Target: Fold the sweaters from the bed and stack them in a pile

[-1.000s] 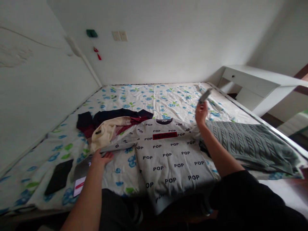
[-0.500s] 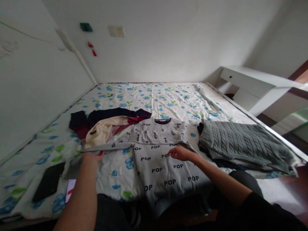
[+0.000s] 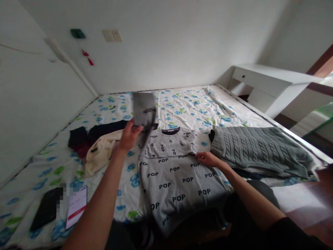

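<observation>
A grey sweater [image 3: 177, 177] printed with "POP" lies on the bed, its lower part hanging over the near edge. My left hand [image 3: 130, 136] is closed on the sweater's left sleeve [image 3: 144, 109], holding it up off the bed, blurred by motion. Against the sweater's right edge, below the shoulder, my right hand [image 3: 208, 158] pinches the cloth with its fingertips. Behind my left forearm lies a cream, maroon and navy garment [image 3: 100, 151], partly hidden.
Right of the sweater lies a grey cable-knit garment [image 3: 260, 151] over dark cloth. A black phone [image 3: 48, 210] and a lit phone [image 3: 76, 208] rest at the left front on the floral bedsheet [image 3: 179, 111]. A white desk [image 3: 262, 83] stands beyond the bed's right side.
My left hand has raised the sleeve from the bed and swung it up and rightward. My right hand has shifted from the sweater's middle to its right edge. The view has turned slightly.
</observation>
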The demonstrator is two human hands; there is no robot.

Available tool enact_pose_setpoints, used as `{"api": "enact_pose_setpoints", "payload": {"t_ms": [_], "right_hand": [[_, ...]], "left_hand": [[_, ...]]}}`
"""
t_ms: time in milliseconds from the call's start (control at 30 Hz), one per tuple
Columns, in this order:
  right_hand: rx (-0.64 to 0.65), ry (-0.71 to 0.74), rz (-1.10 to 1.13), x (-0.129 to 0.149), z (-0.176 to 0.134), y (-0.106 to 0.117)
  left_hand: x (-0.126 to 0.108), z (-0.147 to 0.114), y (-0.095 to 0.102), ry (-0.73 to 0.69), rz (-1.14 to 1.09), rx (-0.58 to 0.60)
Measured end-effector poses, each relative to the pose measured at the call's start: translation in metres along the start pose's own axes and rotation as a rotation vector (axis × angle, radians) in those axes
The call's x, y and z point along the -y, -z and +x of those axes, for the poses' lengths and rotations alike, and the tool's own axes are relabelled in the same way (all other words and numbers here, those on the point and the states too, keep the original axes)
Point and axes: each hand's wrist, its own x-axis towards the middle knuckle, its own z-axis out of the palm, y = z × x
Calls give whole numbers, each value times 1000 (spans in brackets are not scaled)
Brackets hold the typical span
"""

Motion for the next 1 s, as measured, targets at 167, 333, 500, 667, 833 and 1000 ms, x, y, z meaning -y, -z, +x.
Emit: {"api": "enact_pose_setpoints", "payload": {"t_ms": [167, 333, 500, 667, 833, 1000], "right_hand": [[106, -1, -95, -10, -3, -1], [60, -76, -171, -20, 4, 5], [-191, -176, -213, -30, 18, 0], [-205, -334, -180, -37, 27, -15], [-150, -428, -226, -36, 25, -21], [-196, -495, -306, -37, 21, -16]], "left_hand": [[21, -30, -68, -20, 408, 351], [79, -122, -65, 193, 737, 544], [107, -156, -44, 345, 794, 431], [125, -153, -37, 697, 644, 58], [139, -172, -22, 967, 590, -123], [130, -177, -12, 914, 721, 139]]}}
